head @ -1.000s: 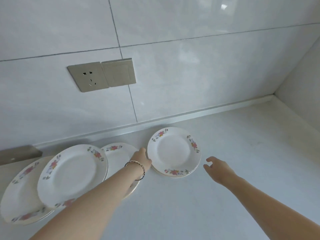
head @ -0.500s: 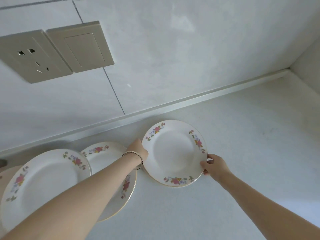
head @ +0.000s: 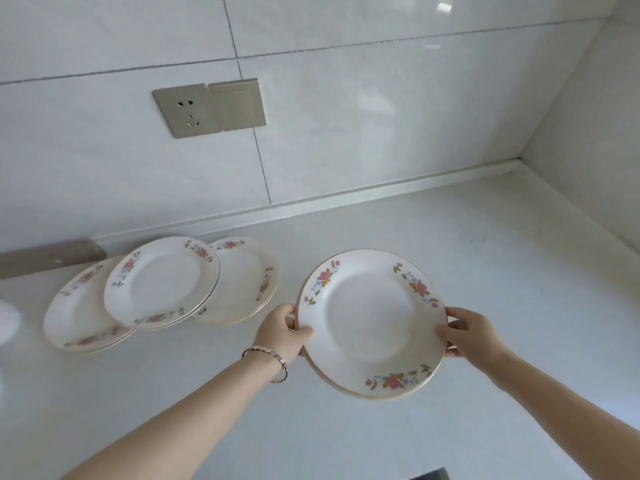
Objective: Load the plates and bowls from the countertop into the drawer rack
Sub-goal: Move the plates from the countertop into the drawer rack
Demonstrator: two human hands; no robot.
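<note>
Gripping the floral plate stack (head: 371, 323) at opposite rims: left hand (head: 282, 336) with thumb curled over the left edge, right hand (head: 472, 336) likewise on the right edge. Held over the white countertop (head: 485, 271), apart from the overlapping plates (head: 159, 282) lying near the wall, below a wall socket (head: 187, 110).

Four floral plates (head: 370, 323) showing, two hands (head: 284, 336), one bracelet (head: 268, 358), one socket (head: 187, 110), one switch (head: 237, 103)

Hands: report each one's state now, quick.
Left hand: grips the plate stack at its left rim.
Right hand: grips the same stack at its right rim.
</note>
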